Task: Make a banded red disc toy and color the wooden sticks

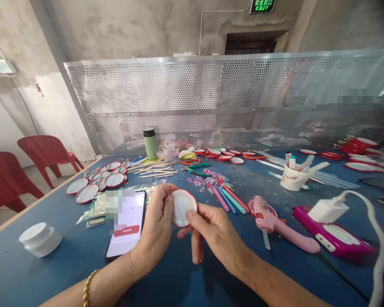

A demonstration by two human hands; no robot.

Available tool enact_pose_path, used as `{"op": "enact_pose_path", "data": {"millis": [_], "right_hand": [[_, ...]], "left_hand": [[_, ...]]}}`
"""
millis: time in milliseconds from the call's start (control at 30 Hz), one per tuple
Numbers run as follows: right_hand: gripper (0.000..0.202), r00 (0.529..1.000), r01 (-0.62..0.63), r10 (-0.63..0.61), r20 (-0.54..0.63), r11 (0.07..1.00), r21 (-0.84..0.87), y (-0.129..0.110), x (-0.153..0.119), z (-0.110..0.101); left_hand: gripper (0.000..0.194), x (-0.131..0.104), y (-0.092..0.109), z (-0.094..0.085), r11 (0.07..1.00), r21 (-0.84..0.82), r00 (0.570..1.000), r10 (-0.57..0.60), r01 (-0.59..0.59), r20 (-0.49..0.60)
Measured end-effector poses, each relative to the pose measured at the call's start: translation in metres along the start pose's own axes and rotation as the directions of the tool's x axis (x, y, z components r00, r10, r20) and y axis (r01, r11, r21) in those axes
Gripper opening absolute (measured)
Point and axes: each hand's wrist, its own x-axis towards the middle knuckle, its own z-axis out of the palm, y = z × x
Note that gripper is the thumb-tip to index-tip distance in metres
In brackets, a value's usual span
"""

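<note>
A round white disc (183, 207) with a red rim is held upright between both hands above the blue table (83, 277). My left hand (158, 219) grips its left edge, fingers curled behind it. My right hand (213, 228) pinches its lower right edge, the thumb resting on the white face. Just left of my left hand lies a phone (128, 238) with a lit screen. Beyond my hands are pliers (196, 172), a heap of small coloured clips (208, 180) and several coloured sticks (232, 200).
A pink glue gun (281, 230) and a magenta power strip (342, 241) lie at right, near a paper cup (292, 178) of pens. At left are a white jar (40, 239) and piled discs (87, 193). A green bottle (150, 145) stands before the perforated metal screen (166, 98).
</note>
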Motion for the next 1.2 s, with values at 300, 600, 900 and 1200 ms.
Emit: {"op": "enact_pose_path", "data": {"millis": [300,600,900,1200], "right_hand": [[0.038,0.984,-0.015,0.004,-0.18,0.998,-0.063,-0.003,0.001,-0.013],[0.043,0.983,0.067,-0.08,-0.166,0.995,-0.078,0.0,0.002,-0.012],[0.046,0.999,0.023,-0.024,-0.046,1.0,-0.008,-0.006,0.0,-0.005],[0.034,0.998,-0.008,0.007,-0.058,1.0,-0.027,-0.005,-0.001,-0.005]], "left_hand": [[0.028,0.017,0.013,-0.017,0.989,-0.079,0.931,-0.089,0.125,0.353],[0.029,0.018,0.009,-0.015,0.966,-0.117,0.934,-0.187,0.231,0.304],[0.024,0.016,0.008,-0.013,0.973,-0.132,0.957,-0.151,0.188,0.248],[0.024,0.017,0.007,-0.013,0.979,-0.139,0.974,-0.119,0.147,0.192]]}}
